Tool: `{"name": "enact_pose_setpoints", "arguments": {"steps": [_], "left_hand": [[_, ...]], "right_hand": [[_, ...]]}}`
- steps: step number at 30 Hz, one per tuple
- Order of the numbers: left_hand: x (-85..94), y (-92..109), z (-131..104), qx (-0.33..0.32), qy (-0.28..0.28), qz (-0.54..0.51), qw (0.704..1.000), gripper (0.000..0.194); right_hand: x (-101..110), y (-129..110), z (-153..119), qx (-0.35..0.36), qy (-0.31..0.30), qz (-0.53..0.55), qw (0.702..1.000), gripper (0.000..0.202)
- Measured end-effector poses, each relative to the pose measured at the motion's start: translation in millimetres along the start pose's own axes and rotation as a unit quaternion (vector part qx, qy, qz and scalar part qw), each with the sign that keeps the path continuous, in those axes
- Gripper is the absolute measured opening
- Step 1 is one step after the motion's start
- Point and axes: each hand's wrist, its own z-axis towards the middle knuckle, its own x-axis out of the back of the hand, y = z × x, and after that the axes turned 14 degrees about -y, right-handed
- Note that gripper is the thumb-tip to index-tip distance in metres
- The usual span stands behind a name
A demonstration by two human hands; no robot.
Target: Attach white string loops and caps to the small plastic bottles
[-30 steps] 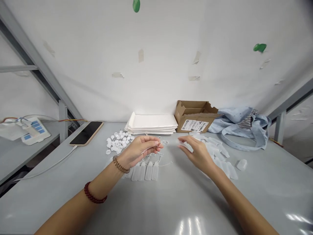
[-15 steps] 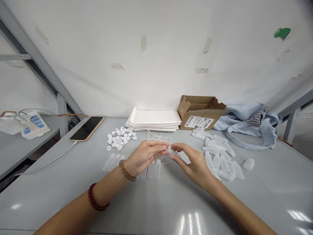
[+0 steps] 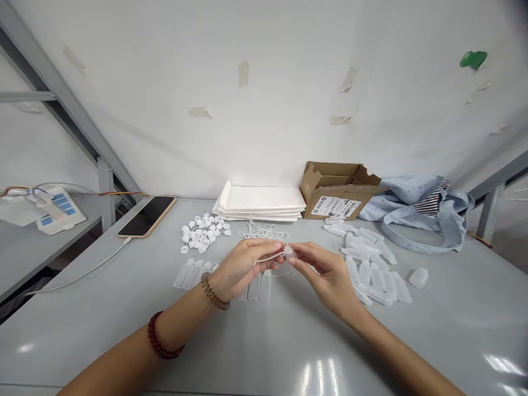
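My right hand [image 3: 325,272] grips a small translucent bottle [image 3: 292,256] between thumb and fingers, its white-capped end turned toward the camera. Thumb and fingertips of my left hand [image 3: 243,268] close on a thin white cord [image 3: 268,258] that runs to the capped end. Beneath and beside my left hand, several clear bottles [image 3: 265,286] lie in a row on the grey table [image 3: 247,352]. More loose white cords [image 3: 264,232] lie just beyond my fingers. To the right is a pile of translucent bottles [image 3: 377,275].
White caps [image 3: 202,234] lie in a heap at the left, near a phone [image 3: 147,216] on a cable. Along the wall are a stack of white envelopes [image 3: 262,201], an open cardboard box [image 3: 338,198] and a light blue cloth [image 3: 429,220].
The bottle between my hands has turned so its capped end faces the camera. The cord now shows above my left fingers. My right fingers have closed in around the bottle.
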Motion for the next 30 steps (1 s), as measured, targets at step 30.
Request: {"name": "enact_pose_setpoints", "arguments": {"steps": [30], "left_hand": [[-13.7,-9,-9,-0.298,0.046,0.692,0.656,0.037]], "right_hand": [[1,-7,3,-0.106,-0.109,0.434,0.888,0.022]]}}
